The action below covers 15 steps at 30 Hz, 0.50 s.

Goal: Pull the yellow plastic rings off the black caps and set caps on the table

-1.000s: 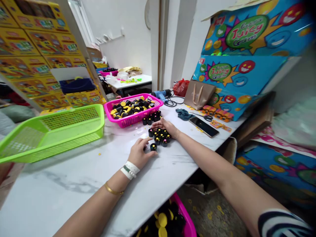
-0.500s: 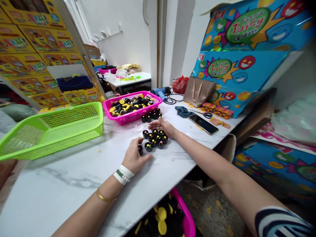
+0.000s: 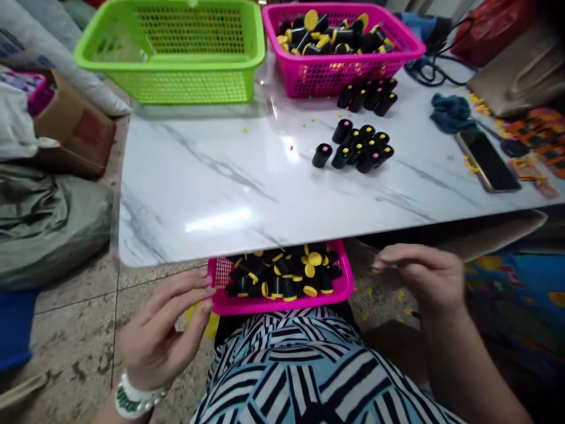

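A pink basket (image 3: pixel 282 307) full of black cylinders with yellow caps (image 3: pixel 289 287) sits at my lap, partly under the table edge. My left hand (image 3: pixel 168 333) is open beside it, fingers stretched toward the left rim; whether the fingertips touch it I cannot tell. To the right of the basket, apart from it, my right hand (image 3: pixel 419 274) hangs open and empty, its fingers pointing left. On the table stands a cluster of upright black cylinders (image 3: pixel 342 156) with small pink and yellow tips. A second such group (image 3: pixel 364 97) stands farther back.
A green basket (image 3: pixel 203 79) and a second pink basket (image 3: pixel 304 79), piled with capped black cylinders, stand along the table's back. At right lie a phone (image 3: pixel 488 162), a dark cloth (image 3: pixel 452 112) and orange pieces (image 3: pixel 542 138). A carton (image 3: pixel 83 132) is at the left.
My view has swung down toward my lap. Both hands have left the cylinder cluster on the table and come down to either side of the lap basket. The cluster still stands upright.
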Each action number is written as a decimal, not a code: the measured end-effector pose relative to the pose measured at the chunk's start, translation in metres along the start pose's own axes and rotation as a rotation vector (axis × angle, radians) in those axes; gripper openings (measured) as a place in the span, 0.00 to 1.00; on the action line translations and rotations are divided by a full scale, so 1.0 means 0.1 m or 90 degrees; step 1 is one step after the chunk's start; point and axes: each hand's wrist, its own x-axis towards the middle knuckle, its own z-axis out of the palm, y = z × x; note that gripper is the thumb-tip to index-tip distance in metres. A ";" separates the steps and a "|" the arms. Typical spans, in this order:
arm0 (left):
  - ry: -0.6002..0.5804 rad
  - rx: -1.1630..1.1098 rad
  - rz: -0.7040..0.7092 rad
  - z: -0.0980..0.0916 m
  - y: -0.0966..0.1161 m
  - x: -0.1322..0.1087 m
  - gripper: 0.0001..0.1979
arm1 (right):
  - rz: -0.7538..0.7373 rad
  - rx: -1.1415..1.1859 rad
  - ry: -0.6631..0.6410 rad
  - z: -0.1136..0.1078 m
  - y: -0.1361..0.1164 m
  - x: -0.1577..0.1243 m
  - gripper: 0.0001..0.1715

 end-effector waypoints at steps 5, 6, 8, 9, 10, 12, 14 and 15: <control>0.123 -0.191 -0.490 0.47 -0.66 -0.79 0.26 | 0.097 -0.019 0.101 0.61 0.71 -0.24 0.25; 0.132 -0.294 -0.550 0.58 -0.75 -0.84 0.30 | 0.161 0.044 0.099 0.72 0.79 -0.24 0.27; 0.112 -0.485 -0.625 0.75 -0.85 -0.82 0.35 | 0.282 0.141 0.039 0.90 0.85 -0.26 0.25; 0.088 -0.563 -0.644 0.79 -0.88 -0.79 0.35 | 0.327 0.166 -0.004 0.95 0.83 -0.27 0.22; 0.067 -0.627 -0.653 0.80 -0.88 -0.74 0.33 | 0.356 0.183 -0.045 0.98 0.79 -0.28 0.20; 0.051 -0.713 -0.654 0.76 -0.87 -0.67 0.29 | 0.386 0.225 -0.086 0.98 0.67 -0.27 0.17; 0.067 -0.771 -0.656 0.70 -0.82 -0.64 0.25 | 0.399 0.262 -0.082 0.91 0.56 -0.22 0.16; 0.071 -0.796 -0.661 0.69 -0.78 -0.64 0.25 | 0.410 0.269 -0.071 0.86 0.53 -0.17 0.15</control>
